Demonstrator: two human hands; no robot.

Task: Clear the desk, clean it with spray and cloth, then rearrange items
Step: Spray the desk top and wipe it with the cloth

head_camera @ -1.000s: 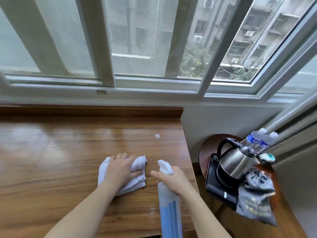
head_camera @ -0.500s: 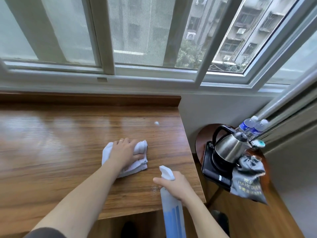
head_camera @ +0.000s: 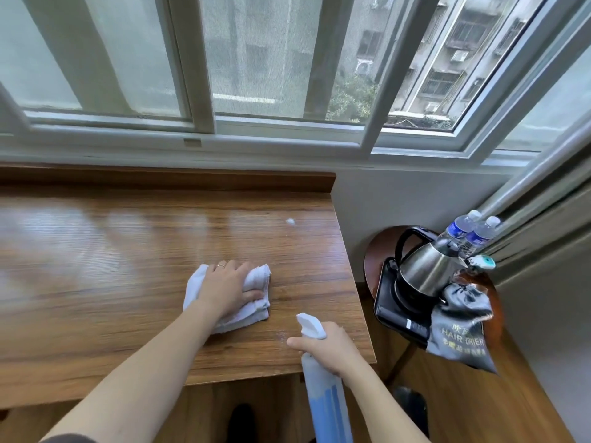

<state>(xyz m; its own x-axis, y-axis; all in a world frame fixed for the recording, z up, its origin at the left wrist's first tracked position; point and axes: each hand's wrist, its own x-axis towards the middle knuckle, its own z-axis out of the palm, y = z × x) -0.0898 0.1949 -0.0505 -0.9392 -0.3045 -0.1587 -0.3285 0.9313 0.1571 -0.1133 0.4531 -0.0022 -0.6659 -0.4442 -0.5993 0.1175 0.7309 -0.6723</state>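
Under the left hand (head_camera: 228,290), a white cloth (head_camera: 256,303) lies pressed to the wooden counter (head_camera: 128,282); the right hand (head_camera: 332,350) grips a spray bottle (head_camera: 323,398).

Left fingers curl over the bunched, folded cloth, thumb tucked along its near edge, likely to drag it across the wood. Right fingers wrap the bottle's neck, its white nozzle aimed forward over the counter's near corner, ready to mist the patch just right of the cloth. Faint droplets speckle the wood beside the nozzle. Ahead of both hands a small white speck (head_camera: 290,221) waits on the glossy surface. Right of the right hand, a side table (head_camera: 377,251) carries a kettle (head_camera: 428,270).

Two water bottles (head_camera: 470,233), one kettle (head_camera: 427,270)
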